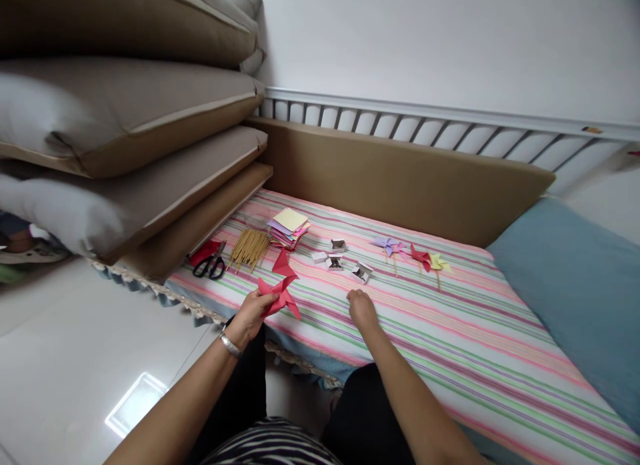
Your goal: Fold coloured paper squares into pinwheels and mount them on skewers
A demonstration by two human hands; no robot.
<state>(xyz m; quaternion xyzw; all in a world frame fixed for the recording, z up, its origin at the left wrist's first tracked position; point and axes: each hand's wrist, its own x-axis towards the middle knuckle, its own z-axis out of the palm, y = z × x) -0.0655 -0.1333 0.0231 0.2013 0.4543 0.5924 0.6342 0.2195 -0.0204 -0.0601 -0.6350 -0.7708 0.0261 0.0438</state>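
My left hand (250,316) holds a folded red paper pinwheel (281,286) above the front edge of the striped bed cover (450,338). My right hand (361,307) rests on the cover with fingers curled, close to a small open white box (361,273); I cannot tell whether it holds anything. Two more small boxes (334,261) lie just beyond. A bundle of thin wooden sticks (249,249) and a stack of coloured paper squares (289,226) lie left of them. Three finished pinwheels on sticks, purple (387,245), red (421,257) and yellow (439,263), lie further right.
Black-handled scissors (212,265) lie beside a red sheet (204,251) at the cover's left edge. Stacked brown cushions (125,118) rise on the left. A brown backrest (400,178) and white railing (440,131) run behind. A blue blanket (575,291) covers the right.
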